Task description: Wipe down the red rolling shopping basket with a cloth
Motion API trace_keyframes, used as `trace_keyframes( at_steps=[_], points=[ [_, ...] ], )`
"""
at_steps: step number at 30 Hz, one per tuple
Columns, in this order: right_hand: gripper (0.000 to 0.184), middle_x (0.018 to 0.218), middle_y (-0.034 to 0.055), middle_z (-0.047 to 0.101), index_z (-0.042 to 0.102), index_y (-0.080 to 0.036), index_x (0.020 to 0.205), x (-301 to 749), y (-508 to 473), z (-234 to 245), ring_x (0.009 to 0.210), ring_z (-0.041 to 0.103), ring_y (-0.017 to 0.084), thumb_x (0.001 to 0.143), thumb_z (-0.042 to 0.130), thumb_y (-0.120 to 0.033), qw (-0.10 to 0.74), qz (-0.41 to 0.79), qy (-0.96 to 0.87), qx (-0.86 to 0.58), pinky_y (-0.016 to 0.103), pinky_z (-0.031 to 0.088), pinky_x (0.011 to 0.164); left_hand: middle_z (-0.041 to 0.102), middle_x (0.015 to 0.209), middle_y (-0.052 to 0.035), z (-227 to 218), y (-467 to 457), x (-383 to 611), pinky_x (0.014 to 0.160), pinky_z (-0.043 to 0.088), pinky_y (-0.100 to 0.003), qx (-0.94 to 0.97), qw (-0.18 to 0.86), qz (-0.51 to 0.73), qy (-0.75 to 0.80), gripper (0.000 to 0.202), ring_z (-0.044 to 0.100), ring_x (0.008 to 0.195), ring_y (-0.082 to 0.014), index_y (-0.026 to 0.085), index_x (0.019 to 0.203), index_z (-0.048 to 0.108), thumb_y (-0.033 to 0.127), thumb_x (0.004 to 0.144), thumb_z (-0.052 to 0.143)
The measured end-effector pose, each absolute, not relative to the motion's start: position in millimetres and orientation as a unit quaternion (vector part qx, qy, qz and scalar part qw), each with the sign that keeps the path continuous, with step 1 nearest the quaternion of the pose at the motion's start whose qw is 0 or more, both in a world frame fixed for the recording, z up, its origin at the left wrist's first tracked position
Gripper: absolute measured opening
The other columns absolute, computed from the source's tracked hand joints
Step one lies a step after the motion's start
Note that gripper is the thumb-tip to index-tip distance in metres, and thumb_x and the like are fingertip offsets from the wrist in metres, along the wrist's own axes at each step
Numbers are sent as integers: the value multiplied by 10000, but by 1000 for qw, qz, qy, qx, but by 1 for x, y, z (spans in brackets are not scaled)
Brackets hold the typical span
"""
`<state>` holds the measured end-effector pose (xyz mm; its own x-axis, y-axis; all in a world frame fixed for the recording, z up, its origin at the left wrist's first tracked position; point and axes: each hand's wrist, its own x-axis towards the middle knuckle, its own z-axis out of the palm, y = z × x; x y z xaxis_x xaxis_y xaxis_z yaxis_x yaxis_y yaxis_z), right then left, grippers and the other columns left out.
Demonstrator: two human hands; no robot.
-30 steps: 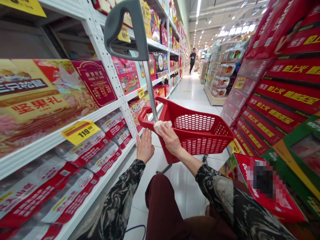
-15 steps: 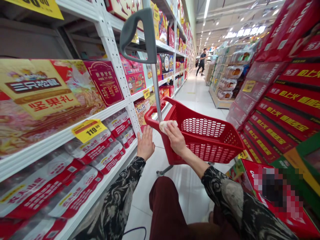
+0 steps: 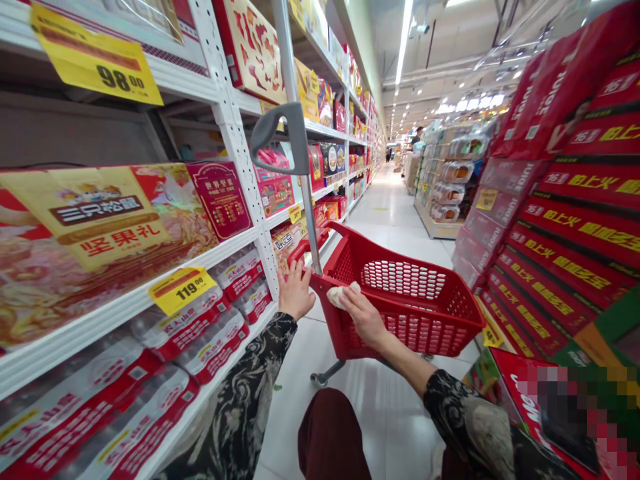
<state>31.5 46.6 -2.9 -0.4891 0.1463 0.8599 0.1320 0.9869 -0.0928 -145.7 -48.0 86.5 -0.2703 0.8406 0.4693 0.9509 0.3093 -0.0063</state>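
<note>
A red plastic shopping cart (image 3: 400, 305) with perforated walls stands on the floor in front of me. Its metal pole (image 3: 313, 230) rises at the near left corner to a grey handle (image 3: 299, 137). My right hand (image 3: 365, 315) presses a crumpled white cloth (image 3: 343, 295) to the cart's near rim, just right of the pole. Fingers spread, my left hand (image 3: 297, 291) is at the left corner of the rim; its fingertips overlap the red edge, and whether they touch is unclear. It holds nothing.
On my left, white shelving (image 3: 220, 127) carries nut gift boxes (image 3: 100, 227) above wrapped bottle packs (image 3: 165, 340). To the right rise stacked red drink cartons (image 3: 575, 220), with a red-and-green box (image 3: 510, 383) low beside me. The tiled aisle (image 3: 383, 200) runs ahead; a person (image 3: 418, 135) is partly hidden behind a display.
My right hand has slid the cloth rightward along the rim, away from the pole. My left hand has come up to the rim's corner. The view has tilted up, and the distant person has moved behind the display.
</note>
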Motion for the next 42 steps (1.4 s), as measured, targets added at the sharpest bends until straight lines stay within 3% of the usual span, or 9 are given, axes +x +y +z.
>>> trace_keyframes(
  at_steps=[5, 10, 13, 16, 23, 27, 32, 37, 42],
  points=[
    [520, 1471, 58, 330, 362, -235, 1401, 5, 45, 97, 1371, 273, 222, 904, 357, -81, 599, 39, -794, -94, 440, 313, 1126, 315, 1471, -161, 87, -54, -134, 1074, 159, -623, -584, 209, -128, -774, 652, 223, 1380, -322, 191, 1323, 439, 249, 681, 544],
    [597, 1491, -33, 270, 232, -302, 1443, -26, 58, 220, 1400, 173, 252, 905, 334, -65, 611, -49, -787, -69, 502, 237, 1144, 380, 1441, -134, 92, -55, -130, 1102, 129, -594, -591, 220, -149, -761, 660, 287, 1357, -289, 189, 1348, 400, 203, 698, 510],
    [572, 1473, -49, 309, 269, -307, 1426, -33, 70, 251, 1403, 168, 222, 911, 351, -71, 575, -104, -810, -44, 488, 224, 1150, 339, 1463, -145, 95, -53, -129, 1105, 128, -591, -589, 216, -153, -764, 722, 252, 1373, -286, 160, 1389, 327, 192, 692, 512],
    [479, 1440, -19, 385, 403, -273, 1359, -27, 76, 231, 1393, 212, 189, 917, 379, -92, 505, -148, -851, -17, 448, 243, 1151, 329, 1466, -152, 95, -52, -127, 1095, 125, -609, -598, 199, -130, -765, 720, 240, 1377, -298, 144, 1378, 341, 199, 683, 522],
    [327, 1351, 77, 505, 560, -183, 1219, 3, 64, 101, 1354, 311, 209, 914, 446, -148, 401, -151, -903, 35, 452, 320, 1105, 357, 1453, -144, 94, -55, -124, 1103, 133, -597, -601, 178, -125, -769, 682, 249, 1376, -282, 138, 1359, 368, 207, 695, 509],
    [327, 1331, 83, 524, 568, -188, 1215, 6, 62, 85, 1340, 338, 204, 908, 461, -154, 429, -106, -896, 26, 438, 356, 1088, 325, 1471, -141, 96, -56, -125, 1109, 148, -582, -593, 192, -137, -770, 698, 212, 1391, -273, 137, 1375, 341, 189, 698, 502],
    [442, 1412, 104, 423, 512, -166, 1295, -5, 70, 99, 1364, 292, 209, 872, 420, -74, 541, -9, -829, -140, 411, 308, 1122, 296, 1483, -145, 97, -52, -125, 1104, 112, -606, -590, 185, -121, -777, 717, 216, 1389, -277, 112, 1387, 306, 223, 707, 507],
    [502, 1363, 142, 477, 499, -117, 1301, -1, 64, 40, 1323, 366, 221, 815, 424, -17, 479, 26, -856, -191, 417, 348, 1094, 298, 1480, -144, 98, -50, -123, 1101, 118, -607, -580, 181, -84, -790, 691, 211, 1388, -292, 94, 1365, 356, 228, 703, 498],
    [541, 1360, 107, 487, 470, -161, 1326, 47, 74, -14, 1312, 380, 213, 817, 366, -9, 482, 25, -843, -238, 430, 374, 1072, 312, 1472, -147, 89, -54, -118, 1115, 99, -580, -592, 225, -96, -768, 644, 239, 1380, -285, 100, 1361, 370, 202, 731, 460]
  ],
)
